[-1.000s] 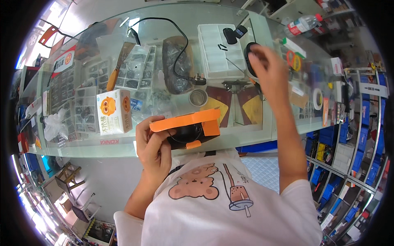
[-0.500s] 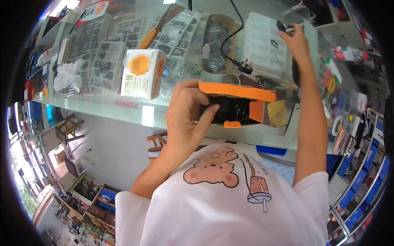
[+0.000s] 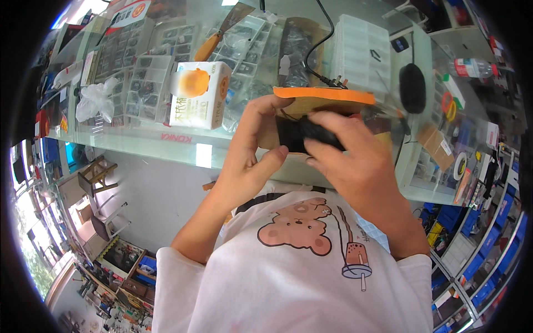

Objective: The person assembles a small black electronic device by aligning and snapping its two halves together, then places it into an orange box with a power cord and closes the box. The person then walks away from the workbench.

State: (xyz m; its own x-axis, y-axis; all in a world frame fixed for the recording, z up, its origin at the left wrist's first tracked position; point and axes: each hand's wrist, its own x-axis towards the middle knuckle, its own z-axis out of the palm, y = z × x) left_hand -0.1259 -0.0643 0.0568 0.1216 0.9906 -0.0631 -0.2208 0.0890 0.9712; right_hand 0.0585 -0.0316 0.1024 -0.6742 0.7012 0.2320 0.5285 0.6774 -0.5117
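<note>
My left hand grips the left side of an open cardboard box with an orange flap edge, fingers behind and thumb in front. The box is held over the near edge of the glass counter. My right hand is at the box's opening, with its thumb and fingers bent round a black object. That object is blurred and partly covered by the fingers, so its kind cannot be made out. The box's interior looks dark, and my right hand hides its right part.
On the counter are a white tissue pack, a scraper, compartment boxes, a white plastic case, a black plug cable and a black oblong item. A bottle lies at the right.
My right hand has come from beside the white case, where it held a small black thing, down to the box opening. My left hand keeps its hold; the box appears slightly higher and tipped.
</note>
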